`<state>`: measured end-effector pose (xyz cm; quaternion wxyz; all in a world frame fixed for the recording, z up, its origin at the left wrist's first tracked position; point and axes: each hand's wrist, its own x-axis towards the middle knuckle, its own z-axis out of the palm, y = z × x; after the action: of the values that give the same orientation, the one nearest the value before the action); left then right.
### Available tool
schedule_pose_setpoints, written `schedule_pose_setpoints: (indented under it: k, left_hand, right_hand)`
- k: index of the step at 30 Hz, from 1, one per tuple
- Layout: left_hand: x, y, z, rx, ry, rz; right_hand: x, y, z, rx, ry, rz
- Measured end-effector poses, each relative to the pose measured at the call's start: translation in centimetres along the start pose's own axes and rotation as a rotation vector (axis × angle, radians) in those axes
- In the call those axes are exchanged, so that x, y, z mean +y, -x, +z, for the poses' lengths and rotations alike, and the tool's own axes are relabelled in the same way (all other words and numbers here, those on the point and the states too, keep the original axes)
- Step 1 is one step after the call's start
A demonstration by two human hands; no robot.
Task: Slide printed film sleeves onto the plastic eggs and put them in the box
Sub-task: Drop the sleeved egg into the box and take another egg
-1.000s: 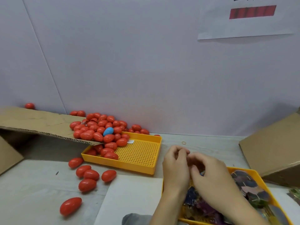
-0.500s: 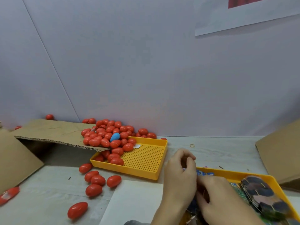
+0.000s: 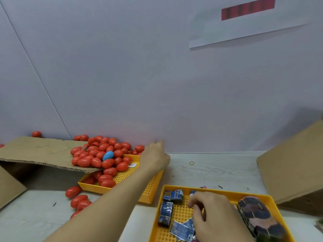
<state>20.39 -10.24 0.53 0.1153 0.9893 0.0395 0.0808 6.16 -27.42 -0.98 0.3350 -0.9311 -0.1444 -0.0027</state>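
Several red plastic eggs and one blue egg lie heaped on a cardboard flap and spill into a yellow perforated tray. My left hand reaches over that tray's far right corner beside the heap, fingers blurred, holding nothing that I can see. A second yellow tray at the front right holds blue printed film sleeves and a stack of dark hexagon-print sleeves. My right hand rests in this tray with curled fingers over the blue sleeves; its grip is hidden.
Loose red eggs lie on the grey table left of the trays. An open cardboard box stands at the right and another box's side at the left. A rubber band lies near the wall.
My left hand has left the right hand and stretched left and away to the egg heap. The right hand has stayed in the sleeve tray.
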Motion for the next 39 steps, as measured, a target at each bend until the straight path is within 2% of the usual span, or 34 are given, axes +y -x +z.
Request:
schedule_pose_setpoints:
  k: [6,9,13,16,19,24,28,32,39]
  left_hand:
    - [0.5,-2.1,2.0,-0.104,-0.37,-0.049]
    - [1.2,-2.5,2.8,-0.078,-0.468,-0.054]
    - [2.3,-2.0,2.9,0.029,-0.461,0.013]
    - [3.7,-0.1,2.3,0.176,-0.3,0.056]
    - [4.7,2.8,1.7,0.302,0.075,0.056]
    - [4.8,9.6,0.9,0.403,0.647,0.051]
    - [4.3,13.7,0.8,0.368,0.965,0.065]
    - [4.2,14.8,0.9,0.285,1.064,0.113]
    - [3.7,14.6,0.7,0.165,1.203,0.173]
  right_hand:
    - [0.4,-1.0,-0.3,-0.074,-0.019,-0.017]
    - [0.6,-1.3,-0.1,-0.095,-0.011,-0.034]
    - [0.9,-0.9,0.4,-0.005,-0.015,-0.019]
    - [1.0,-0.8,0.6,0.074,-0.036,-0.006]
    - [0.7,-0.6,0.5,0.117,-0.044,0.012]
    - [0.8,-0.8,0.5,0.196,-0.152,0.122]
    - [0.9,-0.6,0.4,0.336,-0.477,0.241]
    - [0.6,-0.7,0.3,0.295,-0.871,0.288]
    - [1.0,-1.0,0.7,0.301,-1.108,0.251]
